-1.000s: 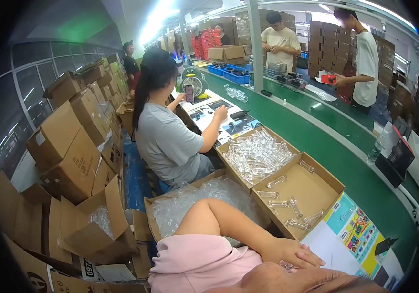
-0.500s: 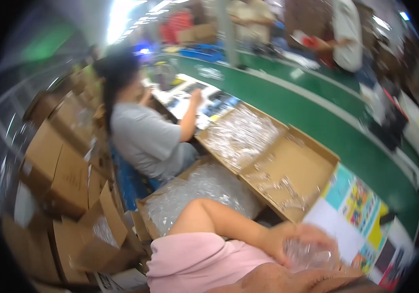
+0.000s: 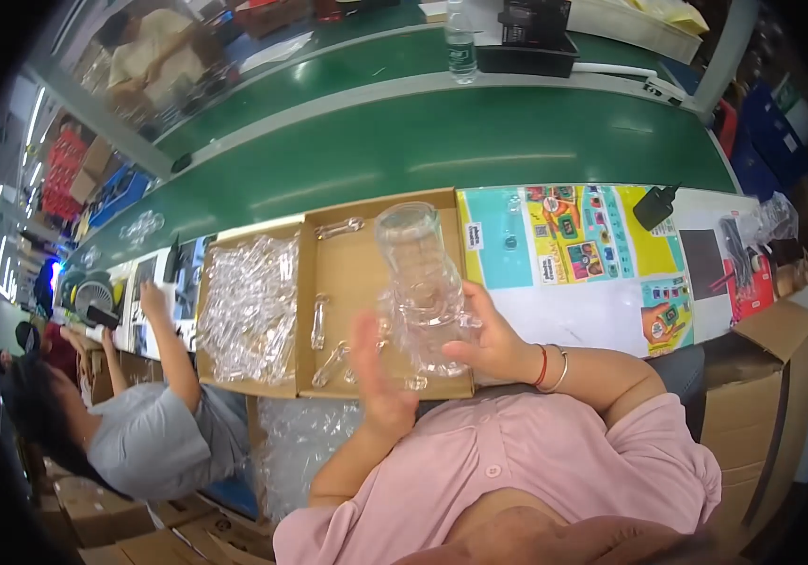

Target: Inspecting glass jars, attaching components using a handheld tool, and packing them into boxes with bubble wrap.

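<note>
One clear, waisted container [image 3: 421, 282] stands nearly upright, leaning slightly left, between the hands: the right hand [image 3: 493, 341] grips its lower right side, while the left hand [image 3: 380, 381] is open, fingers extended and blurred, just beside it; whether that one touches it I cannot tell. The handling looks midway: the container is held up, not set down, and whether it is one part or several joined is unclear. Beneath and beyond the left hand, a cardboard tray [image 3: 366, 259] bears a few small clear pieces [image 3: 320, 322], lying loose; the container and left hand hide some of them. Farther left, a second tray [image 3: 234, 385] carries a dense heap [image 3: 249, 306] of similar pieces, so plenty seems left there. Below the left hand, crumpled clear plastic [image 3: 305, 452] crowds the near side, and a seated co-worker [image 3: 169, 433] in grey is well apart to its left. Right of the right hand are an open carton [image 3: 743, 424] and, a little beyond, colourful printed sheets [image 3: 573, 235] with a black device [image 3: 655, 207] on them. Past both hands stretches the green tabletop [image 3: 376, 141], then a water bottle [image 3: 461, 42] and a black box [image 3: 526, 61].
</note>
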Demonstrator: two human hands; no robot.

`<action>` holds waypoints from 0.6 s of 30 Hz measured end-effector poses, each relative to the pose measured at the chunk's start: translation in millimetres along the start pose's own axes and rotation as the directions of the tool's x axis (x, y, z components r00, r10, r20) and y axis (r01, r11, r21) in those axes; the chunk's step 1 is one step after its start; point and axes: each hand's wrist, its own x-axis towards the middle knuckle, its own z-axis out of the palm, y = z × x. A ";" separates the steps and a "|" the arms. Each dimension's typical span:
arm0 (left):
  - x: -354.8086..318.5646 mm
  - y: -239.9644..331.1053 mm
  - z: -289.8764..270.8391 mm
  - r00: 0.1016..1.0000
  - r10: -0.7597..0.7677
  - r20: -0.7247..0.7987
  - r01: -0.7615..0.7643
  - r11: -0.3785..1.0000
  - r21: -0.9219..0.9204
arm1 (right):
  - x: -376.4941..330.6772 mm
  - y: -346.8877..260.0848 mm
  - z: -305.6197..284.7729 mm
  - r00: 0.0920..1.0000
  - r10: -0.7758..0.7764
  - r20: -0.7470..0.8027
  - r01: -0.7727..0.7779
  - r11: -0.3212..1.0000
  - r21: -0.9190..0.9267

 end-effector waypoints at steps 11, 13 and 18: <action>13.4 -41.3 6.9 0.716 -0.531 0.454 0.631 0.211 -0.747 | 54.3 -17.4 -109.9 0.944 0.025 -0.328 -0.223 0.781 -0.583; 19.6 -44.1 4.6 0.699 -0.565 0.439 0.622 0.176 -0.763 | 78.2 -19.5 -124.3 0.861 0.139 -0.489 -0.477 0.554 -0.683; 18.3 -46.1 6.2 0.640 -0.643 0.419 0.624 0.117 -0.773 | 87.3 31.2 -149.1 0.908 0.050 -0.417 -0.419 0.135 -0.898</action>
